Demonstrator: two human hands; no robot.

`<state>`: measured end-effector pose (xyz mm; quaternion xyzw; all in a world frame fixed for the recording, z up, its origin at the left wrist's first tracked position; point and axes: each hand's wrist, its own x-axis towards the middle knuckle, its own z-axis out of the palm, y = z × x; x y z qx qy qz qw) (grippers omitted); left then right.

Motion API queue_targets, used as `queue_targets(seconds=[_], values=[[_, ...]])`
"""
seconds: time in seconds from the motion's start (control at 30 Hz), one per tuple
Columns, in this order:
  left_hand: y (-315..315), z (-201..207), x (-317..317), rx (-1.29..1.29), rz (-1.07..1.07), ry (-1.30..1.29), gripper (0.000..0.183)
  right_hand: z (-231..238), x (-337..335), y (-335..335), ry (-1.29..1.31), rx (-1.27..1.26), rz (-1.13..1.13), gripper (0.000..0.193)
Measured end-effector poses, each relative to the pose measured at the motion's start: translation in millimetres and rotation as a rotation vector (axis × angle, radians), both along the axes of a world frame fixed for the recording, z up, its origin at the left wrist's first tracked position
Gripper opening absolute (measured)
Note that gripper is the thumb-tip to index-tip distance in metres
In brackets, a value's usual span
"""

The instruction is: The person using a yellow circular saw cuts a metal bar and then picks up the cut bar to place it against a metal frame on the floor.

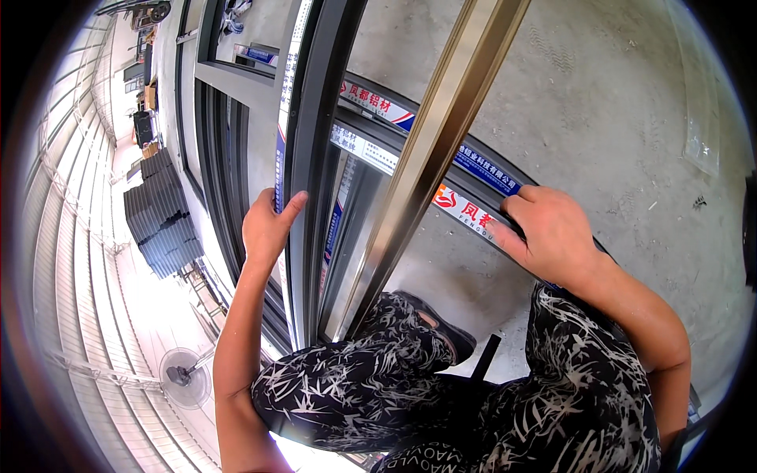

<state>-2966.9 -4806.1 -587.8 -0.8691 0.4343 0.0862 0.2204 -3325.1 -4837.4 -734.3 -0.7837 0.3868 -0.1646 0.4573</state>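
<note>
My left hand (266, 229) is closed on the outer edge of a long dark grey aluminium frame profile (319, 102), its thumb lying along the near face. Printed protective film runs down that edge. To the right, my right hand (552, 232) grips a dark aluminium crosspiece (371, 130), thumb on one side and fingers over the other. Red, white and blue film strips cover parts of the crosspiece. A shiny bronze-coloured profile (426, 150) lies slantwise across it, between my hands and touching neither.
More dark frame profiles (217, 142) stand to the left. Grey concrete floor (607, 94) spreads to the right, with a clear plastic strip (702, 134) on it. My patterned trouser legs (347, 386) and a dark shoe (445, 327) are close below. A stand fan (185, 377) and dark stacked sheets (162, 213) are farther left.
</note>
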Motion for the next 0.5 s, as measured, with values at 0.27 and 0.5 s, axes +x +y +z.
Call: queue_targets(seconds=[0.27, 0.5], values=[[5.5, -2.9, 3.5, -0.068, -0.128, -0.046, 0.067, 0.5, 0.4, -0.5, 0.010, -0.001, 0.014, 0.034], [3.6, -4.4, 3.9, -0.018, -0.088, -0.064, 0.071, 0.1, 0.4, 0.9, 0.014, -0.011, 0.002, 0.034]])
